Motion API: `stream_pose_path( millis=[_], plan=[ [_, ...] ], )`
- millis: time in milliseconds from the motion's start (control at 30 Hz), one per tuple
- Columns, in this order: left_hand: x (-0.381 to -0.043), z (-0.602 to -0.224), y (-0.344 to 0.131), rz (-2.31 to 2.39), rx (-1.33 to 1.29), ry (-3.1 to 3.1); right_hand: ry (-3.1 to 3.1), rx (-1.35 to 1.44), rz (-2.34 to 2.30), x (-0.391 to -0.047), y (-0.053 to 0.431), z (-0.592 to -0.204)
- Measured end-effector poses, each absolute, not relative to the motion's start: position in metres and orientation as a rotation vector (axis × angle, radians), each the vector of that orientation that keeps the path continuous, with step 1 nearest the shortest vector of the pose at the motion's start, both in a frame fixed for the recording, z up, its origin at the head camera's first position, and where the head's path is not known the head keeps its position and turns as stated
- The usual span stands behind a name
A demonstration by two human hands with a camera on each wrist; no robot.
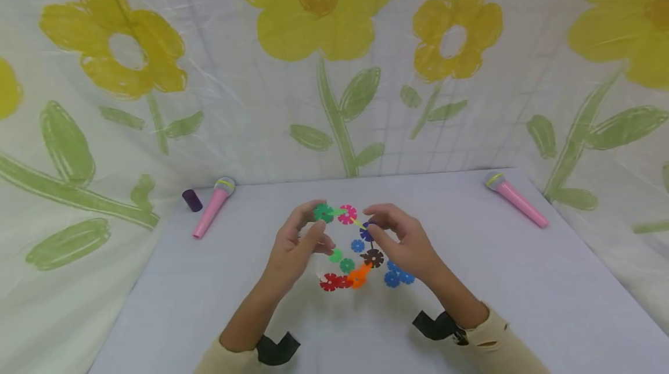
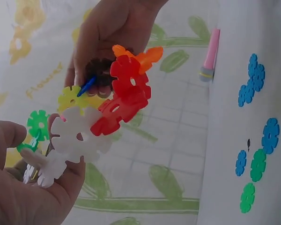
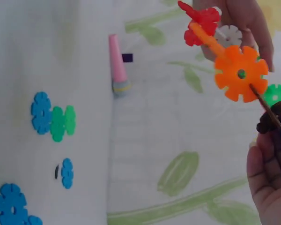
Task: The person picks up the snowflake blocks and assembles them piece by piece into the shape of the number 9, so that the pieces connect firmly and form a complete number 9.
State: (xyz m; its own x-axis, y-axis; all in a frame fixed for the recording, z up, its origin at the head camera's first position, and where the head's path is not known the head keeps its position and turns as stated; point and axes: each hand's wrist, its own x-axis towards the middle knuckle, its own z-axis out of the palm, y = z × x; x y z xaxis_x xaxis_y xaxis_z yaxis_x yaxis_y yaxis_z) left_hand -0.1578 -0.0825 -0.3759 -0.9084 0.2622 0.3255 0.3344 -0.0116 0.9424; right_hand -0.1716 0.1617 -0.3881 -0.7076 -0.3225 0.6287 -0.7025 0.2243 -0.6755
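Observation:
A ring of interlocked plastic snowflake discs hangs above the table between my hands. It includes green, pink, yellow, dark blue, brown, orange [image 3: 241, 73], red [image 2: 126, 101] and white discs [image 2: 79, 133]. My left hand [image 1: 294, 241] holds the ring's left side, thumb and fingers around the green [image 1: 323, 213] and white discs. On the opposite side, my right hand [image 1: 406, 241] pinches the ring near the dark blue disc [image 1: 366, 231] and brown disc [image 1: 373, 258]. The right fingertips are partly hidden behind the discs.
Loose blue [image 2: 270, 136] and green discs [image 2: 258, 165] lie on the white table below the ring, with joined blue discs [image 1: 393, 279] nearby. Pink toy microphones [image 1: 211, 211] lie at the back left and right [image 1: 520, 202]. A dark purple cylinder [image 1: 192, 200] is at the left. A flowered curtain [image 1: 209, 72] hangs behind.

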Motion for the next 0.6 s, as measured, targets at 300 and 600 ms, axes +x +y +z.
stream_pose_path(
  millis=[300,600],
  plan=[
    [-0.1568,-0.3758,-0.0820,-2.132,-0.596,-2.083,-1.973,0.964,1.465,-0.1701,0.1600,-0.3828],
    [-0.1571,-0.3775,-0.0815,-2.117,-0.693,-2.090,-1.935,1.043,1.499,-0.1743,0.1631,-0.3836]
  ],
)
